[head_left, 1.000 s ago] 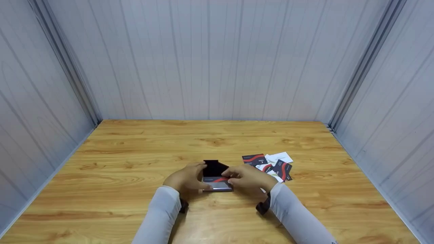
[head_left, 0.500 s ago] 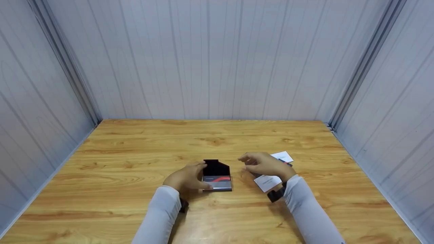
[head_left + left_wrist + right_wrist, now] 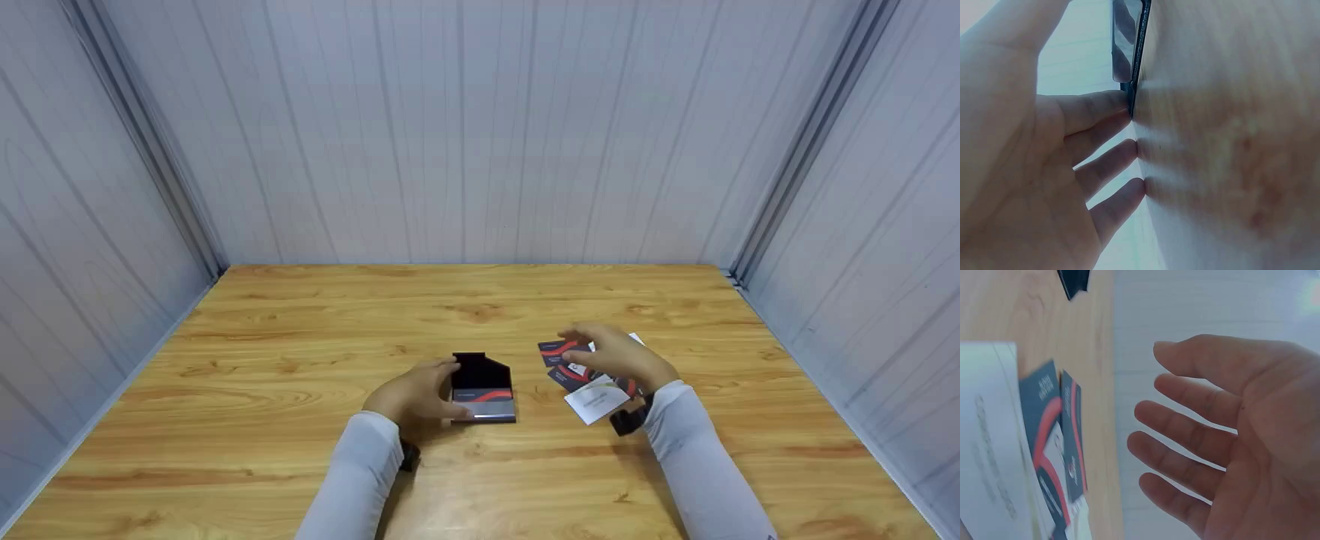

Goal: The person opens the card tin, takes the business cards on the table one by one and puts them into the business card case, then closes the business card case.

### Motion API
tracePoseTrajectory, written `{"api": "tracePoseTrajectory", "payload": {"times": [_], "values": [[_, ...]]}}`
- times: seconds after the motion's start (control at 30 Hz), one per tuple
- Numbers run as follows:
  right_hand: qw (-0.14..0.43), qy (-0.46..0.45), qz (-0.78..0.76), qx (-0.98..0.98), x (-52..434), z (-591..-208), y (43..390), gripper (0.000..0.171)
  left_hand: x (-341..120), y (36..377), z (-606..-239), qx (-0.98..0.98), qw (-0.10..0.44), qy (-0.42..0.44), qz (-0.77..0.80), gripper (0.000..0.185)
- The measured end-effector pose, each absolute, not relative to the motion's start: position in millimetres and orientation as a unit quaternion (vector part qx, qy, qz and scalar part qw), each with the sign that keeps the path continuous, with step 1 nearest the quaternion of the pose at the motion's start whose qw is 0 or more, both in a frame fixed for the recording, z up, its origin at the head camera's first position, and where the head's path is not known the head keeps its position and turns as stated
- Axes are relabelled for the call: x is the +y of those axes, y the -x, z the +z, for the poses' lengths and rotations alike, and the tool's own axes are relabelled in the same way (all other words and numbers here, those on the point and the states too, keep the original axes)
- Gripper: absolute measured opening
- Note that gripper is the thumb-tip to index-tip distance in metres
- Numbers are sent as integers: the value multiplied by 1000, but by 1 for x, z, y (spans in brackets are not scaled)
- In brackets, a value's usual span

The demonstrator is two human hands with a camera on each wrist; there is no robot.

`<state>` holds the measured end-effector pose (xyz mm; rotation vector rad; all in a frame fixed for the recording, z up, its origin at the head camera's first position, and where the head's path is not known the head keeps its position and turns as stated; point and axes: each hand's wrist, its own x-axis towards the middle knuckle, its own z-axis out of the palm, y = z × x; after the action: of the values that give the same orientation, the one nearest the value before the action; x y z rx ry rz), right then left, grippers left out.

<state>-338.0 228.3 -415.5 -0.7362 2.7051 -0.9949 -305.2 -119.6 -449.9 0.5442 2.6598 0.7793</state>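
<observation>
A business card case stands on the wooden table with its black lid raised, a dark card with a red wave inside it. My left hand holds the case by its left side, thumb at the front edge and index finger at the lid. In the left wrist view the remaining fingers reach down to the tabletop. My right hand hovers above a loose pile of business cards, holding nothing. Its fingers are spread and slightly bent in the right wrist view. A white card lies at the front of the pile.
Dark red-waved cards overlap others in the pile, partly hidden under my right hand. The wooden tabletop meets pale panelled walls at the back and both sides. Black wrist cameras sit below my wrists.
My right hand has left the case and moved right, over the loose cards. A white card now lies at the pile's front. My left hand has stayed at the case.
</observation>
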Motion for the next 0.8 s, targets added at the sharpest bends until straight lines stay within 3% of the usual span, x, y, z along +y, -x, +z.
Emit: {"api": "tracePoseTrajectory", "payload": {"times": [0.27,0.8], "values": [[70,240,-292,923,241,-412,352,52,-120,305,-451,929,157,-191,275,98],[140,211,-204,946,238,-408,394,56,-120,306,-451,931,149,-194,270,98]]}}
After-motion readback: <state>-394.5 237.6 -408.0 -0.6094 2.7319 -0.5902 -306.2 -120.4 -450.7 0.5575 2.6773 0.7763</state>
